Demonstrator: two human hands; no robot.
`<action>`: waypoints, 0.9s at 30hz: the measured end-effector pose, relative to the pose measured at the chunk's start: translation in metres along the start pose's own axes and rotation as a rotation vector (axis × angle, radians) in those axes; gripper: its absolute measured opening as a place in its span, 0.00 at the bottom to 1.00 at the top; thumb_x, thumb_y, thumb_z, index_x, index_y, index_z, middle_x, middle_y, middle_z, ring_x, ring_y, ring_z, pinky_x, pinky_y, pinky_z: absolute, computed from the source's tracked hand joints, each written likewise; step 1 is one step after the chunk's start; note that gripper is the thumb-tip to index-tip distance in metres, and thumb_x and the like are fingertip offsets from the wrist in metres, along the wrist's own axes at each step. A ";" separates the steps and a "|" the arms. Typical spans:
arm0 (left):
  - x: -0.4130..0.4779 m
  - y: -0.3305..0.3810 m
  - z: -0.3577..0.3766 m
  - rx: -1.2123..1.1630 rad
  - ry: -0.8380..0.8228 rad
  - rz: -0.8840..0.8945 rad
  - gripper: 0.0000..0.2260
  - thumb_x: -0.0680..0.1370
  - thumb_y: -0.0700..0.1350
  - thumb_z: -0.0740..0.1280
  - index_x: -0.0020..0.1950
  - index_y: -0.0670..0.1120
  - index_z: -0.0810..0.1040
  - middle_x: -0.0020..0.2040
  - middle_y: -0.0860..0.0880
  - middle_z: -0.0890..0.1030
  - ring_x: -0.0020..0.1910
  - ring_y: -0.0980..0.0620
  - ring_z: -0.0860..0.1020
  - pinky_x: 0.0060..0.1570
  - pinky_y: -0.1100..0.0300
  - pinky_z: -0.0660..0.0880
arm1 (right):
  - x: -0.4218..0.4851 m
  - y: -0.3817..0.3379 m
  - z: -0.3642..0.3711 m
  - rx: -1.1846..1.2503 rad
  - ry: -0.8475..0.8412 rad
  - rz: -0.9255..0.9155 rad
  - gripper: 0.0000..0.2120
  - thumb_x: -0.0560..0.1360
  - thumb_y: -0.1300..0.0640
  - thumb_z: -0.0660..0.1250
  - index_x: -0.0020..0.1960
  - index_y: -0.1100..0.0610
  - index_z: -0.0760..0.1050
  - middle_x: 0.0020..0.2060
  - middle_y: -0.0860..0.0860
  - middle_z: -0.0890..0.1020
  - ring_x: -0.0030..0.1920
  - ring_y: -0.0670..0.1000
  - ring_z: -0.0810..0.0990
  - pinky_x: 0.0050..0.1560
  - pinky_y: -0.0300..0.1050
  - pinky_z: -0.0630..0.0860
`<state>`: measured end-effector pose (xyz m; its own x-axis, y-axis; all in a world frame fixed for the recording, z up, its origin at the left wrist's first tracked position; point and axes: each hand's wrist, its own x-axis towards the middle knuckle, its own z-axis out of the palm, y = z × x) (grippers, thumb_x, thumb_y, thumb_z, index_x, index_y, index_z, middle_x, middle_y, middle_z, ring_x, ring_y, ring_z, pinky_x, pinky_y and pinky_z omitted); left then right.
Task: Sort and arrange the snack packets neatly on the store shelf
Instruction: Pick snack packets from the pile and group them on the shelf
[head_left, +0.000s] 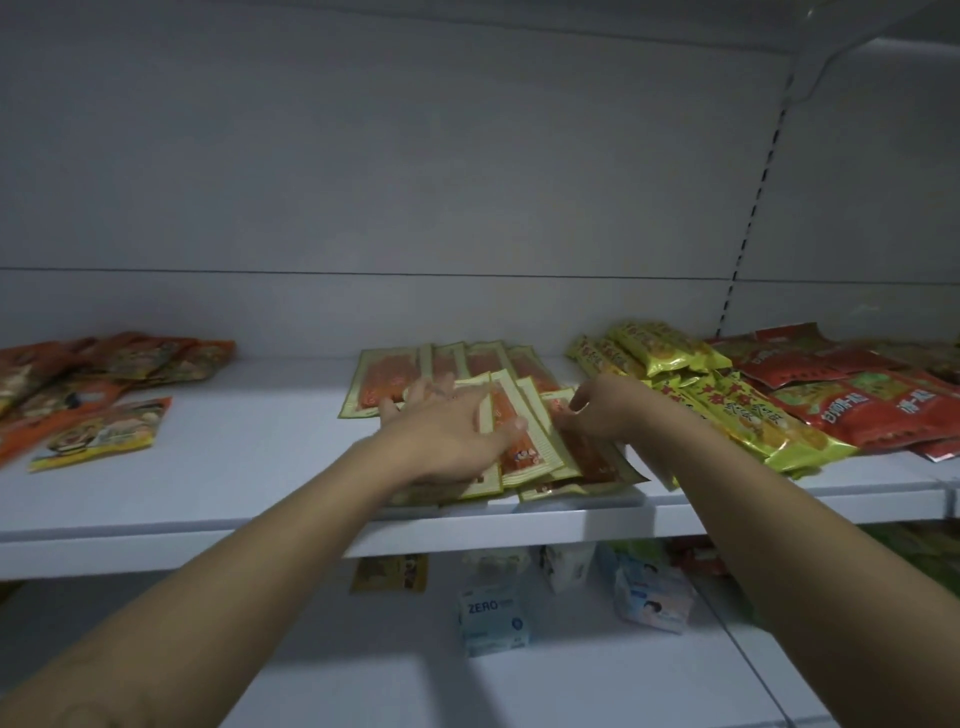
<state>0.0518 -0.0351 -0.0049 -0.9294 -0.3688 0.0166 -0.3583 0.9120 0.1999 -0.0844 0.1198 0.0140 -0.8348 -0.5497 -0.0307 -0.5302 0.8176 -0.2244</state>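
Several green-edged packets (524, 452) under left hand (447, 431) — right hand (597, 405) pinches one.

Two bare arms in view: left forearm (249, 561) long, slender, uncovered right to the frame edge; right forearm (789, 525) likewise. Both the left hand (447, 431) and right hand (597, 408) bare; fingertips blurred, nails not legible
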 end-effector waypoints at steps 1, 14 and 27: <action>0.005 -0.003 -0.006 -0.009 0.030 -0.034 0.36 0.74 0.76 0.45 0.79 0.63 0.51 0.82 0.51 0.50 0.80 0.43 0.45 0.72 0.34 0.45 | 0.001 -0.002 -0.004 -0.038 0.008 -0.003 0.21 0.79 0.45 0.64 0.62 0.60 0.80 0.58 0.56 0.82 0.57 0.56 0.80 0.55 0.47 0.77; 0.099 -0.083 -0.028 -0.016 -0.117 -0.227 0.29 0.80 0.65 0.56 0.76 0.50 0.68 0.75 0.45 0.69 0.72 0.43 0.68 0.72 0.49 0.64 | 0.075 -0.042 -0.021 -0.032 -0.071 -0.069 0.24 0.83 0.49 0.58 0.73 0.62 0.67 0.71 0.59 0.72 0.67 0.59 0.73 0.62 0.48 0.72; 0.138 -0.052 -0.020 -0.377 -0.137 -0.160 0.32 0.76 0.62 0.68 0.76 0.50 0.66 0.75 0.48 0.70 0.70 0.46 0.72 0.60 0.60 0.66 | 0.142 -0.027 -0.001 0.240 -0.164 0.014 0.31 0.77 0.48 0.69 0.71 0.66 0.68 0.70 0.60 0.72 0.68 0.59 0.72 0.66 0.48 0.71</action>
<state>-0.0562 -0.1367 0.0064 -0.8772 -0.4496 -0.1685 -0.4647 0.7066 0.5337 -0.1889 0.0196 0.0167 -0.7960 -0.5751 -0.1885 -0.4522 0.7722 -0.4464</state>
